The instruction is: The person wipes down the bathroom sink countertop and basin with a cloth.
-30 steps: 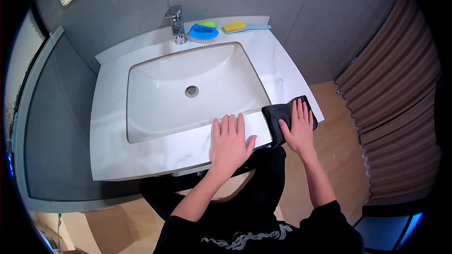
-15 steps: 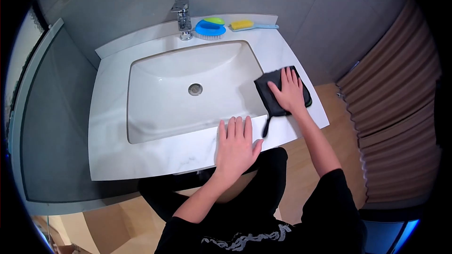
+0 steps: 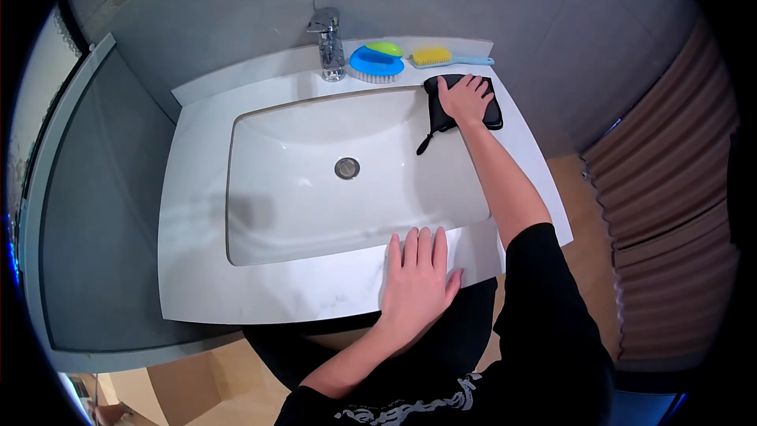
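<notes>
My right hand (image 3: 467,101) lies flat, fingers spread, on top of a flat black cloth-like item (image 3: 443,115) at the back right of the sink counter. The item looks soft and folded; whether it is a pouch or a cloth I cannot tell. A short black strap (image 3: 425,144) dangles from its left corner over the basin. My left hand (image 3: 416,280) rests open on the front edge of the white countertop (image 3: 260,296), fingers pointing toward the sink basin (image 3: 292,213), with nothing in it.
A chrome faucet (image 3: 331,55) stands behind the basin, which has a metal drain (image 3: 347,168). Beside it sit a blue and green scrub brush (image 3: 377,61) and a yellow-headed brush (image 3: 441,57). A brown pleated curtain (image 3: 670,213) hangs right; a grey panel (image 3: 102,213) borders the left.
My right hand and the black item have moved back along the counter's right side toward the brushes. My left hand stays on the front edge. The view has shifted slightly.
</notes>
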Action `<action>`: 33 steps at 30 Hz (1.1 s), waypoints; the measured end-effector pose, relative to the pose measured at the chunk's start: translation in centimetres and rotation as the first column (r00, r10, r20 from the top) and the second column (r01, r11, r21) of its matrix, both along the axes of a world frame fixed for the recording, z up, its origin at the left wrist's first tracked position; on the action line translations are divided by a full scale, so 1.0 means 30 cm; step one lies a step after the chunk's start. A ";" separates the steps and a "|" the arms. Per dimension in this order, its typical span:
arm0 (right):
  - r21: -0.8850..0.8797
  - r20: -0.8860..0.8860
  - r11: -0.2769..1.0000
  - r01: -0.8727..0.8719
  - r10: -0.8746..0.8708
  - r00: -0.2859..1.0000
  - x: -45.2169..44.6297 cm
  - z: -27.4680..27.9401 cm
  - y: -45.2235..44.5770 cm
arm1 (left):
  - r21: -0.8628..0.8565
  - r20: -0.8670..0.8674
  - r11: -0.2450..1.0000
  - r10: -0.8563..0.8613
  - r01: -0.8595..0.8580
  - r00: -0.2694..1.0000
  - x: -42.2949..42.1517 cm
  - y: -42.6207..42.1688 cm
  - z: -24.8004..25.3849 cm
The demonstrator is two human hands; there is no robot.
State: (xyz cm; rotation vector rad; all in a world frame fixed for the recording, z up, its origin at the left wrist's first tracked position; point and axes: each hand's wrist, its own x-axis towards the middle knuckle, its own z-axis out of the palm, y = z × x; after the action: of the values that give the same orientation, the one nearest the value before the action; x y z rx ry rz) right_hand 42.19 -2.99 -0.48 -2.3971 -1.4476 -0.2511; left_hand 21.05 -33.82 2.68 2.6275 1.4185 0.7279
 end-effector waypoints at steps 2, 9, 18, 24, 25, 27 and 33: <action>-0.007 -0.012 1.000 -0.020 0.020 1.000 -0.017 0.018 0.026 | -0.006 0.003 1.000 0.000 0.001 1.000 0.001 0.001 0.003; -0.036 -0.084 0.997 -0.066 0.063 0.995 -0.017 0.044 0.117 | -0.025 0.035 1.000 0.005 -0.004 0.999 0.007 0.004 0.005; 0.001 -0.098 0.999 -0.042 0.042 0.994 -0.019 0.051 0.100 | 0.008 0.036 1.000 0.000 0.000 0.999 0.008 0.002 -0.001; 0.168 -0.058 0.985 -0.035 0.045 0.997 0.013 0.017 0.108 | 0.020 0.003 1.000 0.010 -0.010 1.000 0.012 -0.001 -0.008; 0.195 -0.054 0.980 -0.031 0.042 0.998 0.015 0.020 0.106 | 0.024 0.008 1.000 0.008 -0.008 1.000 0.013 -0.001 -0.008; 0.159 -0.057 0.987 -0.027 0.037 0.998 0.025 0.027 0.096 | 0.019 -0.003 1.000 0.009 -0.009 1.000 0.012 -0.002 -0.008; 0.153 -0.020 0.988 -0.005 0.009 1.000 0.121 -0.006 0.059 | 0.049 -0.014 0.999 0.015 -0.014 1.000 0.011 -0.002 -0.018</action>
State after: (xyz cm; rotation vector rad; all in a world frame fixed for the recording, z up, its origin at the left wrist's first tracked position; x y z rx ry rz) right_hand 45.83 -1.21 -0.65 -2.2653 -1.3753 -0.3229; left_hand 21.39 -33.88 2.15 2.6666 1.4430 0.7566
